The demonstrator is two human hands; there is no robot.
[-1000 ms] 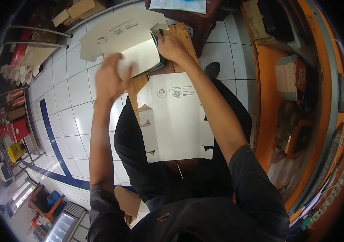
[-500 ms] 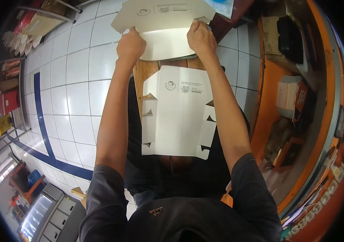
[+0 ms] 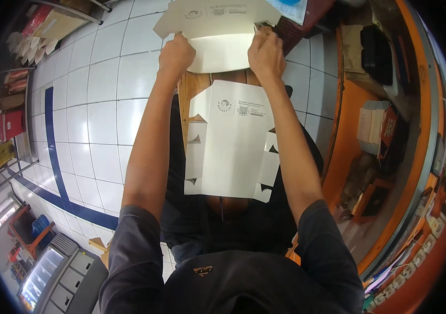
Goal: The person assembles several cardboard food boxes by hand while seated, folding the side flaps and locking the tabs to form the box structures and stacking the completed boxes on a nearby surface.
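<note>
At the far end of a wooden bench (image 3: 189, 82), a white die-cut cardboard box blank (image 3: 222, 51) is partly folded, with a crease across its width. My left hand (image 3: 177, 54) is closed on its left edge, thumb uppermost. Its right edge is gripped by my right hand (image 3: 266, 54), whose fingertips partly go out of sight at a side flap. Nearer to me, a second white box blank (image 3: 235, 152) lies flat on the bench and over my lap, with slotted side flaps and a printed logo. Neither hand touches it.
Orange-framed shelving (image 3: 333, 183) with boxes stands close on my right. A dark red crate (image 3: 306, 29) and a blue item (image 3: 289, 2) are beyond my right hand. White floor tiles (image 3: 103, 125) spread to the left, where racks of goods (image 3: 8, 123) stand.
Both hands and the folded blank appear slightly farther right in the picture. The flat blank has shifted slightly up. Both hands keep their grip.
</note>
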